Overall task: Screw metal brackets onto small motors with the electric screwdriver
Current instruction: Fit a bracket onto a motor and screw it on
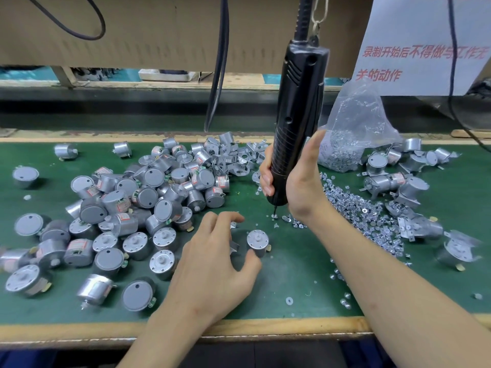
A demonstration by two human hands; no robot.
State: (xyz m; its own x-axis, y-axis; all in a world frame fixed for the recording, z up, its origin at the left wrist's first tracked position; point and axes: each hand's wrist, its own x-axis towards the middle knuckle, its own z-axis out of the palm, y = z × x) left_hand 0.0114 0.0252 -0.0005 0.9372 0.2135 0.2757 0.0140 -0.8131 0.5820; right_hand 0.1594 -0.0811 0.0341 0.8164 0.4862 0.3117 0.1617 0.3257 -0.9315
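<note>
My right grip (pixel 300 181) is clenched round the driver (pixel 297 102), bit just over a screw (pixel 274 215) on the desk (pixel 292 277), so I should hold it plumb while my released left grip (pixel 212 258) steadies the motor (pixel 257 241) beside its thumb

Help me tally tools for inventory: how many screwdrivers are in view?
1. The screwdriver hangs upright over the middle of the mat, gripped by the right hand, its bit just above loose screws. Others could sit outside the frame.
</note>
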